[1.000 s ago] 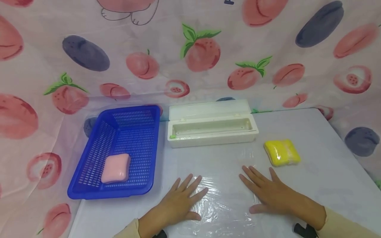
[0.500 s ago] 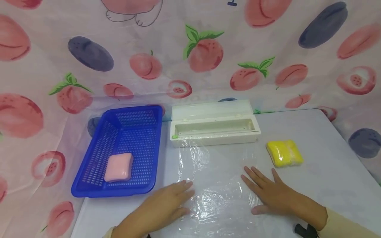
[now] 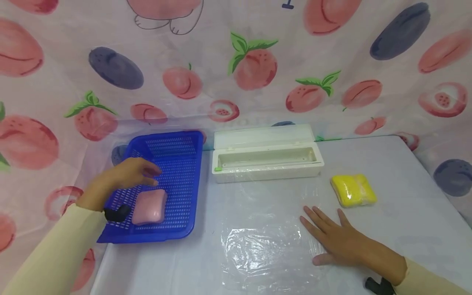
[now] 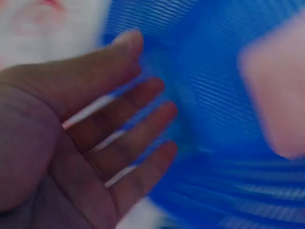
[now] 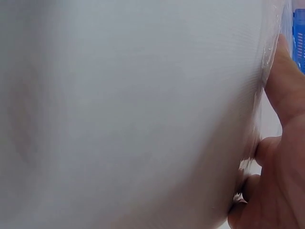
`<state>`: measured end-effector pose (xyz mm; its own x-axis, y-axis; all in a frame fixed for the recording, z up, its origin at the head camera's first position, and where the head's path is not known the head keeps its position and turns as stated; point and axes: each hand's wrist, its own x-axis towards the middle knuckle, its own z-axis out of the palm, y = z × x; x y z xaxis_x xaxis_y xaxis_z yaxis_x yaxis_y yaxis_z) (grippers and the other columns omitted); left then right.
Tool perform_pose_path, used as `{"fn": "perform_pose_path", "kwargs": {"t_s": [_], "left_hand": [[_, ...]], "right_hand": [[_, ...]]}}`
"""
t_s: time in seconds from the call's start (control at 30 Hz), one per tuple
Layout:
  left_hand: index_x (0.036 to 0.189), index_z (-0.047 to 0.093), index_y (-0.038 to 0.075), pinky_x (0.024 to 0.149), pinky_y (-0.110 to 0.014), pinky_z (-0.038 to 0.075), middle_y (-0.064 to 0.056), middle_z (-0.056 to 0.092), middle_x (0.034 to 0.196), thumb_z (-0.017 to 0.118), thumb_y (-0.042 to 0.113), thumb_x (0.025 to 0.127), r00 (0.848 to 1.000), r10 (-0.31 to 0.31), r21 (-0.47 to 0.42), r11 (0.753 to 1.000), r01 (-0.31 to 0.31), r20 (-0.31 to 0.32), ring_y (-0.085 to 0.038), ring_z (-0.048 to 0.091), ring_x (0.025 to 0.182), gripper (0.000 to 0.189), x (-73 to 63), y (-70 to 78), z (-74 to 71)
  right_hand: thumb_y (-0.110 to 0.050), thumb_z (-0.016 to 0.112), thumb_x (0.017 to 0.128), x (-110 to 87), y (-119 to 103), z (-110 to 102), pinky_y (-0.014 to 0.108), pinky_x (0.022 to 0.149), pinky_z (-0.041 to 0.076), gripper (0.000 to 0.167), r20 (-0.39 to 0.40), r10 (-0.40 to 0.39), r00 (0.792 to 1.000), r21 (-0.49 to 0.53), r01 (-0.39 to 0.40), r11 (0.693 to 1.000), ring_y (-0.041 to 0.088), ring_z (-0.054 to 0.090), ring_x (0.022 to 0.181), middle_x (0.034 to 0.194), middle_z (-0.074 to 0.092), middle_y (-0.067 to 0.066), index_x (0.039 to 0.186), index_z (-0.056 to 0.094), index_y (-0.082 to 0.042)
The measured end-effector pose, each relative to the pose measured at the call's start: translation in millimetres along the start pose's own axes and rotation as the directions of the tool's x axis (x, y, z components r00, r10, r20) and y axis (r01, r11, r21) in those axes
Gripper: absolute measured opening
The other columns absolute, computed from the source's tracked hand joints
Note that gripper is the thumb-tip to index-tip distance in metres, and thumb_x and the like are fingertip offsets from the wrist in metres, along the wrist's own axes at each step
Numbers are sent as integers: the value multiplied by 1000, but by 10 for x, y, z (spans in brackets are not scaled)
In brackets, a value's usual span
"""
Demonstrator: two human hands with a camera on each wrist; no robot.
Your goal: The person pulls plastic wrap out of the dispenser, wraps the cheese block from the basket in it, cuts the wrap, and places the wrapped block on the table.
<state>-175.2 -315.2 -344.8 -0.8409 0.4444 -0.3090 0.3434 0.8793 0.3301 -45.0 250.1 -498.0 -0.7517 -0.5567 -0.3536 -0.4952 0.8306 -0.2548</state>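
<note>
My left hand (image 3: 134,174) is over the blue basket (image 3: 193,205), just behind a pink, rounded square block like a bar of soap (image 3: 149,207). In the left wrist view its loosely bent fingers (image 4: 138,143) hold nothing, and the pink block (image 4: 281,90) lies apart from them. A sheet of clear cling film (image 3: 258,254) is spread on the table, stretching toward the white cling film dispenser (image 3: 269,174). My right hand (image 3: 337,239) rests with spread fingers on the film's right edge.
The dispenser's lid (image 3: 263,137) stands open at the back. A yellow block wrapped in clear film (image 3: 354,190) lies on the white table (image 3: 416,229), beyond my right hand. A fruit-patterned curtain (image 3: 221,53) hangs behind and to the left.
My left hand has lifted off the film's left side and moved left and away from me, over the basket. The right hand has stayed on the film.
</note>
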Motion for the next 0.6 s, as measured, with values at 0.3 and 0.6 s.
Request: {"fn": "perform_pose_path", "kwargs": {"t_s": [0.3, 0.6], "left_hand": [[111, 74, 3, 85, -46, 58, -8, 72, 100, 84, 14, 80, 966, -126, -20, 991, 134, 226, -26, 65, 94, 34, 219, -433, 367], [86, 70, 7, 67, -34, 46, 1, 61, 78, 80, 25, 84, 986, -66, 94, 994, 52, 152, -17, 53, 74, 20, 203, -361, 289]], "right_hand": [[-87, 53, 76, -14, 3, 10, 85, 107, 7, 114, -14, -1, 1000, 8, 1, 1000, 40, 12, 158, 174, 6, 7, 164, 19, -25], [-86, 54, 77, -13, -24, -10, 85, 108, 8, 112, -15, -5, 1000, 2, 5, 1000, 40, 12, 158, 174, 5, 8, 165, 18, -25]]}}
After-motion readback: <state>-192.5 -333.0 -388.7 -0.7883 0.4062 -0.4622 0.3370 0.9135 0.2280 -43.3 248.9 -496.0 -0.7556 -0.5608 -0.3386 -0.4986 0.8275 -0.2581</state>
